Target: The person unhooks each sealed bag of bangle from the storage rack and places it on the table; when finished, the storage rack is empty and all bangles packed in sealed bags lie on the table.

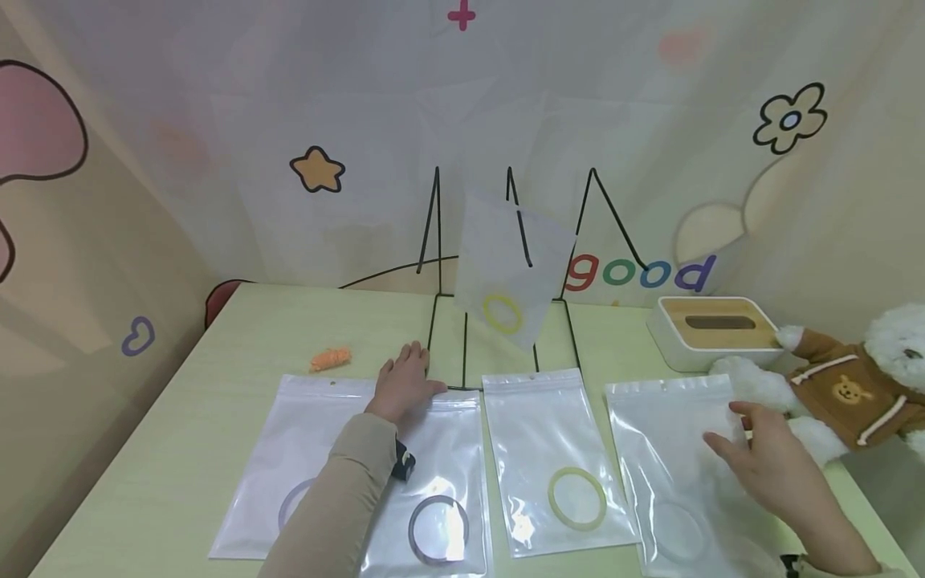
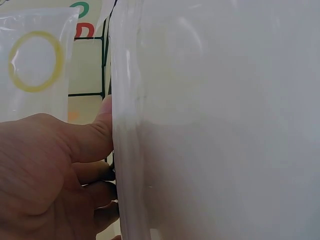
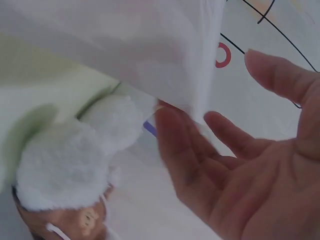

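Several clear zip bags, each showing a ring, lie side by side on the table. My left hand (image 1: pixel 405 385), fingers spread, rests at the top edges of the far-left bag (image 1: pixel 289 425) and the bag with a grey ring (image 1: pixel 438 530). In the left wrist view its thumb (image 2: pixel 100 132) touches a bag's edge. Right of that lies the bag with a yellow ring (image 1: pixel 576 498). At the top right corner of the rightmost bag (image 1: pixel 672 449) is my right hand (image 1: pixel 776 466), thumb apart from the fingers. The right wrist view shows fingertips (image 3: pixel 167 117) by a bag's corner.
A black wire rack (image 1: pixel 465 345) stands at the back, with another bag showing a yellow ring (image 1: pixel 502 314) on it. An orange bundle (image 1: pixel 330 359) lies at left. On the right are a tissue box (image 1: pixel 711 329) and a plush toy (image 1: pixel 853 393).
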`<state>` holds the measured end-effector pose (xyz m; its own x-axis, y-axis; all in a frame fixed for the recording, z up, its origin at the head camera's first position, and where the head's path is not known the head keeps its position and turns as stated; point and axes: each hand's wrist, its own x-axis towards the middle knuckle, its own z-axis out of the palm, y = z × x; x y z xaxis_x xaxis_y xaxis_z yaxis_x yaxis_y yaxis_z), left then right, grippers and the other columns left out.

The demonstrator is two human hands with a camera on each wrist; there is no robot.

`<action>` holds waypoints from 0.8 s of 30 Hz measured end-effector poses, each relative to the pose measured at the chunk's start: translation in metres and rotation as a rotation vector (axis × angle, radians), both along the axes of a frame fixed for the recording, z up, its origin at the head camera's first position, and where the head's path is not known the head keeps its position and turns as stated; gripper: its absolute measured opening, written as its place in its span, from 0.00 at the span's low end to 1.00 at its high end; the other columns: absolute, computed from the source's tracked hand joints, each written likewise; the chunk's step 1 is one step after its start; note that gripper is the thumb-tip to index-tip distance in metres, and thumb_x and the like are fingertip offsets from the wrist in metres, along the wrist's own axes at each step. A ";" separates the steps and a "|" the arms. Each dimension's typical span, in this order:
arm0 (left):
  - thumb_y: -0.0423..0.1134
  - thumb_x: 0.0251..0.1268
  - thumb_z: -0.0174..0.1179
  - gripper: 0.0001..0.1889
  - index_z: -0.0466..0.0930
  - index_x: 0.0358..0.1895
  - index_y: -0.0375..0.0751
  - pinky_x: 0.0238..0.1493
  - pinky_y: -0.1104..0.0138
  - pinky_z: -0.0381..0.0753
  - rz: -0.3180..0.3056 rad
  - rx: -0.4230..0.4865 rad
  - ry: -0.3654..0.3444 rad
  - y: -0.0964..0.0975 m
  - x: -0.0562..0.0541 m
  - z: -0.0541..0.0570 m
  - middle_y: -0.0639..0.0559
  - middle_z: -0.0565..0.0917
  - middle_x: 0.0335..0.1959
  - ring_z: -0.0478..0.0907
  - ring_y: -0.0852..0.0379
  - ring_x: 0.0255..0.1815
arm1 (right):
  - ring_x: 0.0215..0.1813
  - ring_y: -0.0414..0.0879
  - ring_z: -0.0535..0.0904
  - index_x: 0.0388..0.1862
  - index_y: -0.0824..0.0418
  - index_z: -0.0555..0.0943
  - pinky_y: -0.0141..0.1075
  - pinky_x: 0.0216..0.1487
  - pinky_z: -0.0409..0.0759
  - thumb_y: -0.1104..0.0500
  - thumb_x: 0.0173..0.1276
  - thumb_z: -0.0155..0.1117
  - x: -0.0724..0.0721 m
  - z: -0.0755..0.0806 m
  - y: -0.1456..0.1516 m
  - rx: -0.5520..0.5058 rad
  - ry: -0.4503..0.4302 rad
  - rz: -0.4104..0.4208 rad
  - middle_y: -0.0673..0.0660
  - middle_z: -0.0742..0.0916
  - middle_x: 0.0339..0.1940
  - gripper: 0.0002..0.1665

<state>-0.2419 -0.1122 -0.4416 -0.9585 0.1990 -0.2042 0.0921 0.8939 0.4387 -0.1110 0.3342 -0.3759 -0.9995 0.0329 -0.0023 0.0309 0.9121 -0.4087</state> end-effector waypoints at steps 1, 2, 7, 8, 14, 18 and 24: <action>0.53 0.68 0.58 0.42 0.52 0.75 0.32 0.74 0.46 0.42 0.000 0.000 -0.003 0.000 0.000 -0.001 0.37 0.47 0.78 0.41 0.42 0.78 | 0.47 0.71 0.75 0.61 0.81 0.64 0.58 0.39 0.75 0.44 0.71 0.59 0.001 0.000 -0.001 0.034 0.005 0.008 0.82 0.74 0.51 0.42; 0.53 0.68 0.58 0.42 0.52 0.75 0.32 0.74 0.47 0.42 0.000 -0.001 -0.004 -0.001 0.000 -0.001 0.37 0.47 0.78 0.41 0.42 0.78 | 0.48 0.73 0.75 0.61 0.81 0.65 0.61 0.40 0.74 0.42 0.71 0.58 0.001 0.001 -0.002 0.067 -0.001 0.011 0.82 0.74 0.53 0.43; 0.54 0.68 0.58 0.42 0.52 0.75 0.32 0.74 0.46 0.43 -0.003 -0.021 0.003 -0.002 0.000 -0.003 0.37 0.47 0.77 0.42 0.42 0.78 | 0.51 0.73 0.76 0.62 0.78 0.67 0.62 0.41 0.75 0.37 0.72 0.53 -0.005 0.012 -0.018 0.134 -0.006 0.069 0.79 0.76 0.56 0.44; 0.54 0.68 0.58 0.42 0.52 0.75 0.32 0.74 0.46 0.44 -0.004 -0.026 0.006 -0.002 0.000 -0.004 0.37 0.47 0.77 0.42 0.42 0.78 | 0.51 0.72 0.77 0.62 0.78 0.67 0.61 0.41 0.76 0.37 0.72 0.53 -0.008 0.016 -0.023 0.118 -0.003 0.085 0.78 0.77 0.56 0.44; 0.53 0.67 0.59 0.42 0.53 0.75 0.32 0.74 0.46 0.44 0.000 -0.017 0.002 -0.001 0.000 -0.004 0.37 0.47 0.77 0.42 0.42 0.78 | 0.50 0.67 0.79 0.64 0.73 0.69 0.58 0.43 0.77 0.42 0.73 0.55 -0.023 0.033 -0.058 0.022 0.091 0.183 0.73 0.79 0.56 0.37; 0.53 0.68 0.58 0.42 0.52 0.75 0.33 0.74 0.46 0.43 0.001 -0.015 -0.005 -0.001 0.000 -0.002 0.38 0.47 0.78 0.41 0.43 0.78 | 0.53 0.65 0.79 0.64 0.70 0.70 0.59 0.46 0.76 0.42 0.74 0.54 -0.035 0.044 -0.081 -0.034 0.122 0.235 0.70 0.80 0.56 0.35; 0.53 0.68 0.58 0.42 0.52 0.75 0.33 0.74 0.47 0.42 0.006 -0.017 -0.012 -0.001 0.000 0.000 0.38 0.46 0.78 0.41 0.43 0.78 | 0.52 0.63 0.79 0.63 0.68 0.72 0.57 0.47 0.77 0.46 0.74 0.55 -0.052 0.053 -0.110 -0.107 0.167 0.294 0.68 0.81 0.54 0.31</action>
<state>-0.2422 -0.1136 -0.4421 -0.9571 0.1895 -0.2193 0.0814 0.9020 0.4240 -0.1631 0.2244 -0.3226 -0.9529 -0.2484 0.1740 -0.3023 0.8238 -0.4795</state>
